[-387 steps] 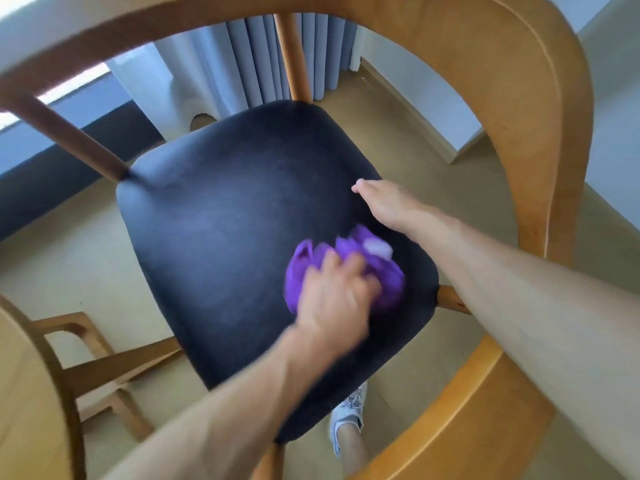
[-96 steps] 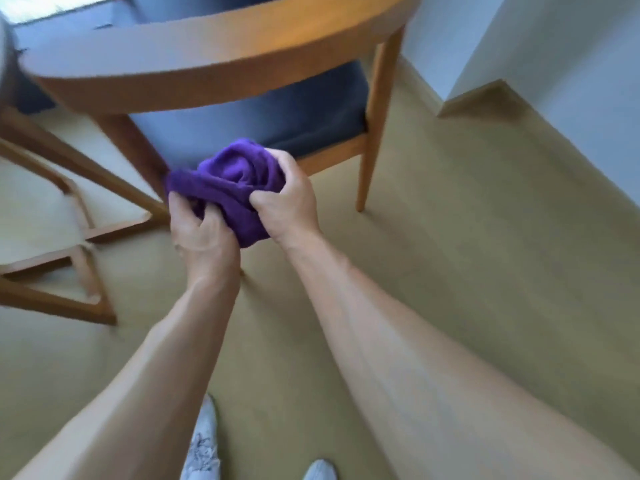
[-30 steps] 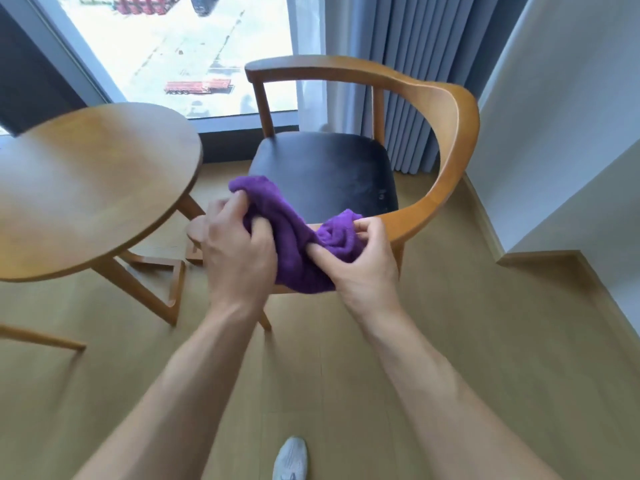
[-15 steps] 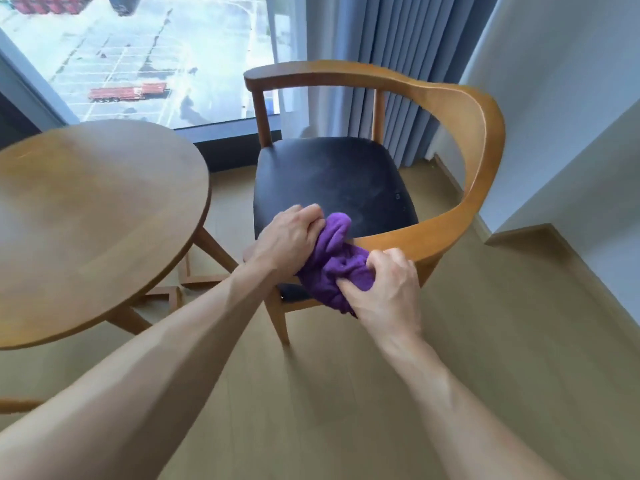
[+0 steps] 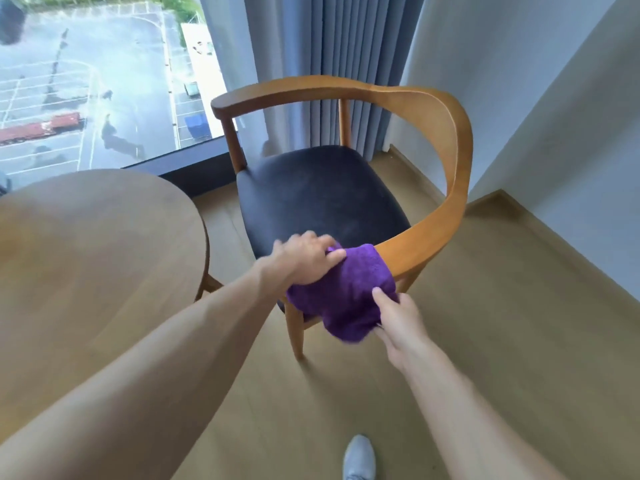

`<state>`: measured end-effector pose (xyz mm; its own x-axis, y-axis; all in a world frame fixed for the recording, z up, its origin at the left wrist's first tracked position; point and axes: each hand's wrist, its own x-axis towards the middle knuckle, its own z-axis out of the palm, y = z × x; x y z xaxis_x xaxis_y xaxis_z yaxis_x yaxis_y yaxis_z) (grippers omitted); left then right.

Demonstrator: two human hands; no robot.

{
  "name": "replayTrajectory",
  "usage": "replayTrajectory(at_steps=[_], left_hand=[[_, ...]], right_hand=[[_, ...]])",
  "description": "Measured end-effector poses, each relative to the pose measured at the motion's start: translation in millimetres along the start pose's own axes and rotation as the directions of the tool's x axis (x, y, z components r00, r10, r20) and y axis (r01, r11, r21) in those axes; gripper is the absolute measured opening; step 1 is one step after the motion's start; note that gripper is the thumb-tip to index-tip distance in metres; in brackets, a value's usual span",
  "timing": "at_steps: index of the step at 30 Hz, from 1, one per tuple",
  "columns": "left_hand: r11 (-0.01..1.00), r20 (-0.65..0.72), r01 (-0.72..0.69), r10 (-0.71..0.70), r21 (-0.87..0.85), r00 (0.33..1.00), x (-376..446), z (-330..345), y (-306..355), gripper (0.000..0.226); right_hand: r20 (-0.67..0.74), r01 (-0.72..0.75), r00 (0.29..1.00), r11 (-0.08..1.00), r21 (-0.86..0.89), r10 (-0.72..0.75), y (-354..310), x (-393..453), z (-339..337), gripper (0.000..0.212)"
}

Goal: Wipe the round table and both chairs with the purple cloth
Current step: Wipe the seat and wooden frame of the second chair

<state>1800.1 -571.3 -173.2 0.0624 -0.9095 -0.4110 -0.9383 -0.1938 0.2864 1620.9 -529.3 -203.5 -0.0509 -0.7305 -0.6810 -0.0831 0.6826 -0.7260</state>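
Note:
The purple cloth (image 5: 346, 292) is draped over the near end of the curved wooden armrest (image 5: 429, 230) of a chair with a black seat (image 5: 318, 195). My left hand (image 5: 301, 261) lies on top of the cloth's left part, fingers curled over it. My right hand (image 5: 398, 317) pinches the cloth's lower right edge from below. The round wooden table (image 5: 97, 244) stands to the left of the chair. Only one chair is in view.
A large window (image 5: 86, 81) and grey-blue curtains (image 5: 329, 64) stand behind the chair. A white wall (image 5: 554, 116) with a wooden skirting runs along the right. Light wood floor (image 5: 502, 323) lies around the chair. My shoe (image 5: 358, 457) shows at the bottom.
The cloth has spread out over the armrest end. My left hand moved on top of it, my right hand dropped to its lower edge. The view has come closer to the chair.

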Motion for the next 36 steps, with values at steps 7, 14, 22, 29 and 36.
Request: replayTrajectory(at_steps=[7, 14, 22, 29, 36], left_hand=[[0.981, 0.058, -0.103, 0.114, -0.166, 0.992, 15.4, 13.0, -20.5, 0.05], [0.961, 0.179, -0.149, 0.192, -0.232, 0.965, 28.8, 7.8, -34.8, 0.054], [0.939, 0.169, -0.279, 0.313, -0.2, 0.934, 33.6, 9.1, -13.0, 0.038], [0.913, 0.094, -0.353, 0.377, -0.205, 0.921, 24.1, 13.3, -35.6, 0.052], [0.882, 0.027, -0.46, 0.465, -0.104, 0.885, 14.2, 17.0, -55.9, 0.039]], right_hand=[[-0.271, -0.042, 0.961, 0.997, 0.072, 0.06, 10.4, -15.4, 27.2, 0.064], [-0.247, -0.143, 0.938, 0.923, 0.357, 0.241, 7.7, -13.8, 90.0, 0.058], [-0.515, 0.007, 0.795, 0.845, 0.535, 0.32, -5.0, -5.3, 133.5, 0.059], [-0.655, 0.09, 0.695, 0.867, 0.49, 0.298, -4.8, -11.7, 157.0, 0.054], [-0.643, 0.089, 0.72, 0.884, 0.46, 0.262, 10.9, -15.3, 172.5, 0.059]])
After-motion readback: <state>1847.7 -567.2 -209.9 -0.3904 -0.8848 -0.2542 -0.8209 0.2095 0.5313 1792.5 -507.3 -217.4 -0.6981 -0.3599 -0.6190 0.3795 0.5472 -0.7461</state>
